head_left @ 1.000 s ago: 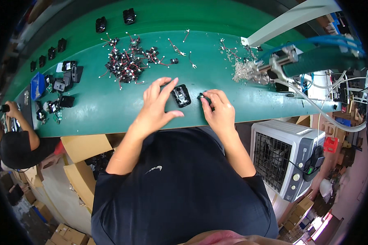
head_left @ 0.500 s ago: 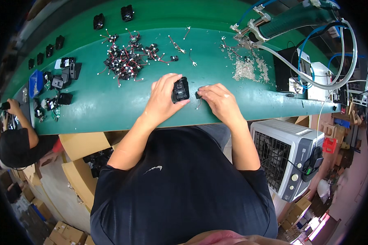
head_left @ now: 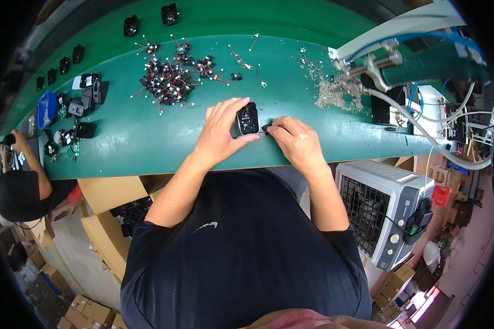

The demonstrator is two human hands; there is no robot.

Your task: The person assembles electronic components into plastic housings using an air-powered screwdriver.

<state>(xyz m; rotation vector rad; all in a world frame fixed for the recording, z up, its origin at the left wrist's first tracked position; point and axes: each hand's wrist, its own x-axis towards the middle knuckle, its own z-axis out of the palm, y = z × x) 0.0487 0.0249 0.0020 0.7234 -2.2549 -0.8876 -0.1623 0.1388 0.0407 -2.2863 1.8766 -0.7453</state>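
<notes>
My left hand (head_left: pixel 220 125) is closed around the left side of a black plastic housing (head_left: pixel 248 118), held above the green table. Its open, hollow side faces up, and a pale rim shows at its lower edge. Close to the housing's right side, my right hand (head_left: pixel 297 138) pinches a small black part (head_left: pixel 267 128) with a thin reddish wire. The fingers cover most of that part. Beyond my hands lies a heap of black parts with red and black wires (head_left: pixel 167 82) and white plugs.
Small silvery pieces (head_left: pixel 329 94) lie scattered at the far right. Above them hangs a green tool (head_left: pixel 433 68) with metal fittings and hoses. Black housings, a blue bin (head_left: pixel 46 109) and another person (head_left: pixel 24 189) are at left. An air cooler (head_left: pixel 387 211) stands right of me.
The housing has turned in my left hand and now shows its hollow inside. My right hand keeps the small part close beside it. The hanging tool has shifted right and nearer, and a pale bar shows.
</notes>
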